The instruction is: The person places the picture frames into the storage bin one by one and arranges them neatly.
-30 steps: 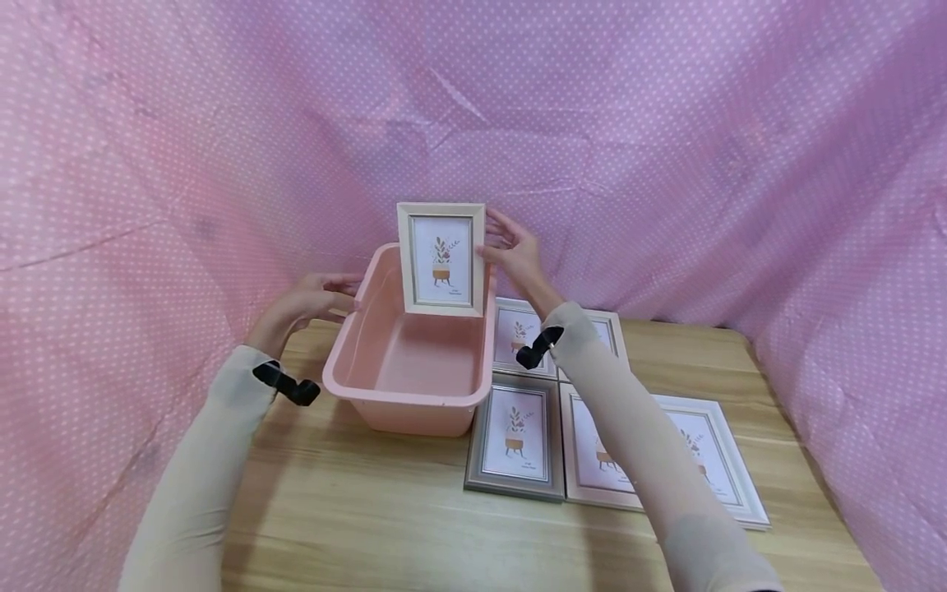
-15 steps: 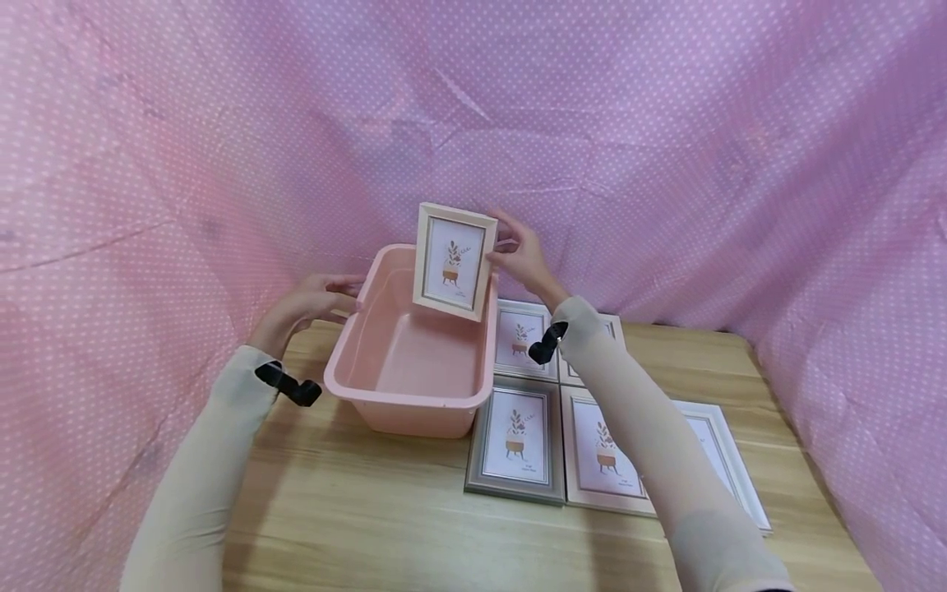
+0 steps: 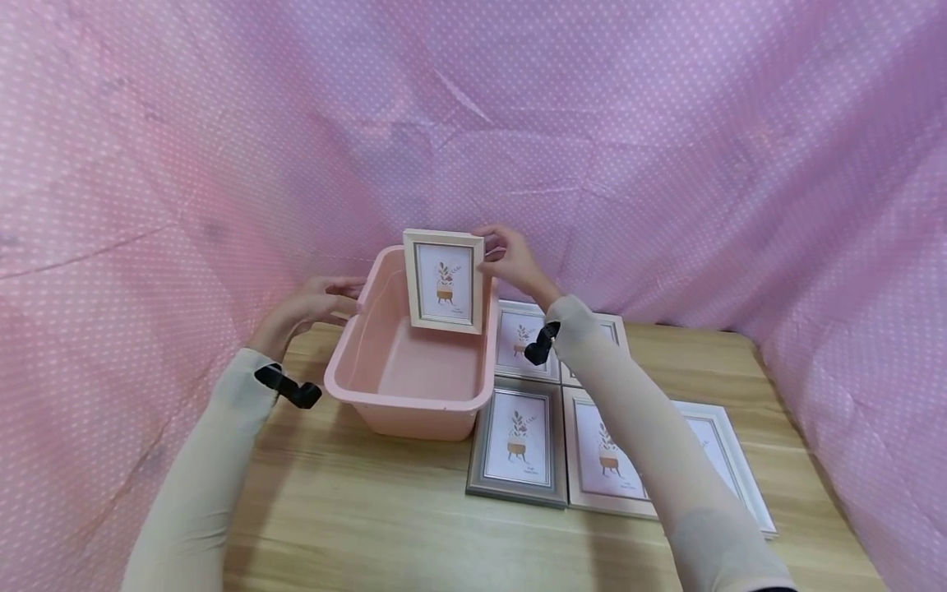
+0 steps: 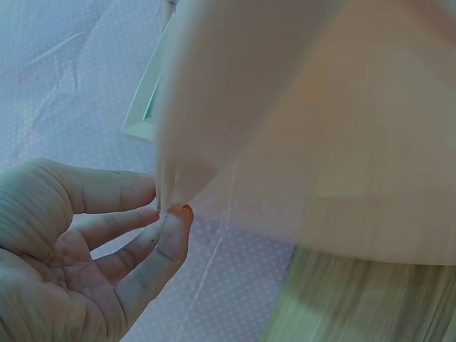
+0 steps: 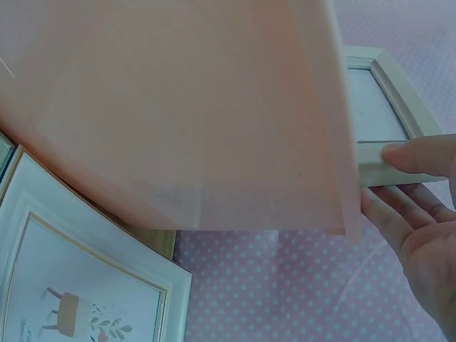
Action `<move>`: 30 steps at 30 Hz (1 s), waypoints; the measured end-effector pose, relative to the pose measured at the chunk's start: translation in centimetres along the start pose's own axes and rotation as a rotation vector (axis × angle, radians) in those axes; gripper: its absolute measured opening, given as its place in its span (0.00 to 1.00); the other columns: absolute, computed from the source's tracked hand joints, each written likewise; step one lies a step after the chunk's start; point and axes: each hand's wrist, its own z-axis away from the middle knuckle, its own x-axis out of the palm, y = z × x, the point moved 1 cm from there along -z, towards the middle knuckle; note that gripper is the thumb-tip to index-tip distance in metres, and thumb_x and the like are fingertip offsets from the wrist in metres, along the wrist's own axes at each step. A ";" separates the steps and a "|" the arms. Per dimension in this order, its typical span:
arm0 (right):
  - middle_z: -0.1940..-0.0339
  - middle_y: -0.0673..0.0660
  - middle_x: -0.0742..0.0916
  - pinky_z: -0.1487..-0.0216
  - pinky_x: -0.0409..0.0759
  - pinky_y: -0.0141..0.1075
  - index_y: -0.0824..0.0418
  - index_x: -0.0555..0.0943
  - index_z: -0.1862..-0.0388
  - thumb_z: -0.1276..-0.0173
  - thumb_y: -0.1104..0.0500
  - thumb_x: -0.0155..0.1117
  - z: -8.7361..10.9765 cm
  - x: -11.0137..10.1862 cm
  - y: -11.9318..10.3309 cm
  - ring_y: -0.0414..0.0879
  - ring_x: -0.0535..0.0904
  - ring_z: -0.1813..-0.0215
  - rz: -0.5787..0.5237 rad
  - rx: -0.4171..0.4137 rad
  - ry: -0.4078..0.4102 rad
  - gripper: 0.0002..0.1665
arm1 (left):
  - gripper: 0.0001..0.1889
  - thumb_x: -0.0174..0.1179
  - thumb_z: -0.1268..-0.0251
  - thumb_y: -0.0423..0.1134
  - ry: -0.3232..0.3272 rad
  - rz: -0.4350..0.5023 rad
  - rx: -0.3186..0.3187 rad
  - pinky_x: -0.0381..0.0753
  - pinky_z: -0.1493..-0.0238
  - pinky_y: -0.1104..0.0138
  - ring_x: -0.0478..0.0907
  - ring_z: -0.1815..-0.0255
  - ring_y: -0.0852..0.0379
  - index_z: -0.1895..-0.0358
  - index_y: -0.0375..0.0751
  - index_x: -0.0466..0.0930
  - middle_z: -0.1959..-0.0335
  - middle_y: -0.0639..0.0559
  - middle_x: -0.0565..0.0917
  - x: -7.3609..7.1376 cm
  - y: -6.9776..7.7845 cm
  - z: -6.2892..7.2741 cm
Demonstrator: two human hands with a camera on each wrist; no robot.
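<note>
My right hand (image 3: 515,261) holds a small cream picture frame (image 3: 445,284) by its right edge. In the right wrist view the thumb lies on the front of the frame (image 5: 390,165) and the fingers are behind it. The frame stands upright over the far part of a pink plastic basin (image 3: 414,421), its lower edge below the rim. At the basin's left side, my left hand (image 3: 311,302) pinches the rim between thumb and fingers, as the left wrist view shows of the hand (image 4: 53,274). The basin's wall covers most of both wrist views.
Right of the basin several picture frames lie flat on the wooden table (image 3: 355,510). Among them are a grey frame (image 3: 518,444), a cream frame (image 3: 608,448) and a white frame (image 3: 740,464), partly under my right forearm. A pink dotted cloth (image 3: 592,123) hangs around the table.
The held frame first shifted right and tilted, then came back left, straighter and lower into the basin. My right hand moved with it. The left hand stayed at the rim.
</note>
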 end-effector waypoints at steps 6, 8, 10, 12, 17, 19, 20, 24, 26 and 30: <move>0.53 0.74 0.84 0.48 0.89 0.41 0.69 0.76 0.36 0.44 0.82 0.65 -0.8 1.0 0.3 0.63 0.85 0.53 0.006 0.012 -0.018 0.34 | 0.37 0.61 0.29 0.32 0.003 -0.007 -0.011 0.89 0.46 0.60 0.80 0.44 0.52 0.20 0.35 0.56 0.28 0.28 0.69 -0.4 -0.1 -0.2; 0.53 0.75 0.84 0.49 0.89 0.40 0.70 0.76 0.37 0.44 0.83 0.65 -1.0 1.2 0.4 0.63 0.85 0.53 0.001 0.010 -0.020 0.34 | 0.37 0.61 0.29 0.33 0.003 -0.008 -0.012 0.89 0.45 0.60 0.79 0.43 0.50 0.20 0.35 0.57 0.28 0.29 0.70 -0.5 -0.2 -0.2; 0.53 0.76 0.84 0.50 0.89 0.39 0.70 0.76 0.36 0.44 0.83 0.64 -1.2 1.4 0.5 0.63 0.84 0.53 0.002 0.009 -0.018 0.34 | 0.37 0.62 0.30 0.33 0.002 -0.009 -0.011 0.89 0.45 0.60 0.79 0.42 0.50 0.20 0.36 0.57 0.28 0.29 0.70 -0.5 -0.2 -0.4; 0.53 0.76 0.84 0.50 0.88 0.38 0.71 0.76 0.36 0.44 0.82 0.64 -1.4 1.6 0.7 0.63 0.84 0.53 0.012 0.005 -0.015 0.34 | 0.37 0.62 0.30 0.33 -0.002 -0.011 -0.006 0.88 0.45 0.60 0.79 0.42 0.50 0.20 0.36 0.57 0.28 0.28 0.70 -0.6 -0.2 -0.5; 0.53 0.75 0.83 0.50 0.88 0.39 0.70 0.76 0.36 0.42 0.82 0.64 -1.9 2.1 1.1 0.64 0.85 0.52 0.049 0.016 -0.016 0.33 | 0.37 0.62 0.30 0.33 -0.006 0.000 -0.007 0.88 0.45 0.60 0.80 0.45 0.55 0.20 0.37 0.58 0.28 0.29 0.70 -0.7 -0.3 -0.9; 0.53 0.74 0.83 0.50 0.88 0.40 0.70 0.76 0.36 0.42 0.82 0.64 -2.1 2.3 1.3 0.64 0.85 0.51 0.073 0.026 -0.025 0.32 | 0.36 0.61 0.30 0.33 -0.005 0.012 -0.011 0.88 0.45 0.60 0.80 0.47 0.57 0.20 0.37 0.58 0.28 0.29 0.70 -0.7 -0.4 -1.1; 0.53 0.74 0.83 0.49 0.89 0.40 0.70 0.76 0.37 0.42 0.82 0.64 -2.2 2.4 1.4 0.64 0.85 0.51 0.090 0.027 -0.029 0.32 | 0.36 0.61 0.30 0.32 -0.006 0.016 -0.011 0.88 0.45 0.60 0.80 0.47 0.58 0.20 0.37 0.58 0.28 0.29 0.70 -0.7 -0.4 -1.2; 0.54 0.72 0.83 0.48 0.89 0.43 0.70 0.76 0.37 0.41 0.82 0.63 -2.4 2.8 1.6 0.64 0.85 0.51 0.149 0.028 -0.045 0.31 | 0.36 0.61 0.29 0.32 -0.008 0.023 -0.002 0.88 0.45 0.61 0.81 0.48 0.59 0.21 0.37 0.58 0.27 0.28 0.69 -0.7 -0.4 -1.5; 0.53 0.72 0.83 0.47 0.89 0.44 0.70 0.76 0.37 0.42 0.82 0.62 -2.5 2.8 1.6 0.64 0.85 0.50 0.161 0.028 -0.051 0.31 | 0.36 0.61 0.29 0.31 -0.010 0.021 0.000 0.88 0.45 0.61 0.81 0.47 0.58 0.20 0.36 0.58 0.27 0.28 0.69 -0.7 -0.4 -1.6; 0.50 0.72 0.83 0.45 0.88 0.45 0.70 0.76 0.38 0.42 0.82 0.64 -2.4 2.7 1.8 0.65 0.84 0.49 0.181 0.025 -0.056 0.31 | 0.36 0.60 0.29 0.31 -0.014 0.024 0.003 0.88 0.45 0.60 0.81 0.48 0.59 0.21 0.36 0.58 0.28 0.28 0.69 -0.8 -0.4 -1.6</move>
